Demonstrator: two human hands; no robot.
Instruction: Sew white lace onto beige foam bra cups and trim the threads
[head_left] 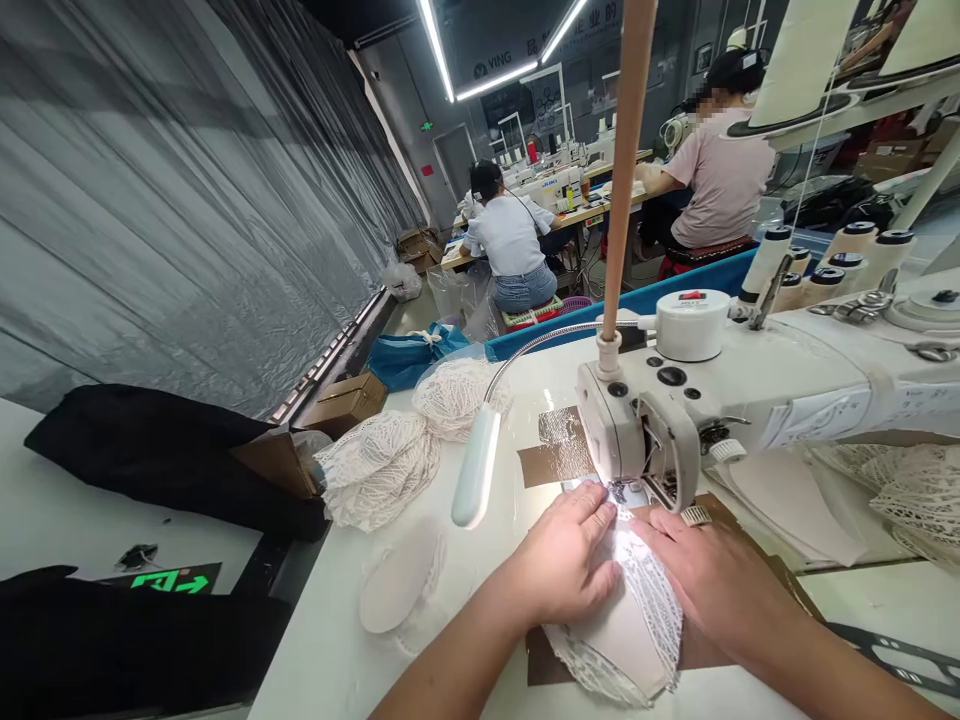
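While both hands work close to the needle area of a white sewing machine (622, 430), the lace-trimmed beige piece (621, 625) lies beneath them, its narrow upper end just under the machine head. If I take this piece as the centre of a clock, the left hand (574, 555) is at eleven o'clock, spread flat, with the long fingers close together and the thumb apart on the piece. The right hand (701, 565), at two o'clock, wears a wide ring (696, 515) and rests its fingertips on the lace edge; whether it pinches the lace, I cannot tell. A brown sheet (541, 662) shows under the piece, on the white table (330, 650). At nine o'clock lies an oval beige piece (397, 585), and at ten o'clock stand a bright lamp (474, 480) and, behind it, a stack of lace pieces (382, 470); a second stack (454, 398) sits at eleven. Flat beige pieces (799, 505) are at two o'clock, and thread cones (769, 265) stand at one. Farther away, two co-workers sit on both sides of twelve o'clock, one in a white top (514, 240), the other in a pink top (727, 175).
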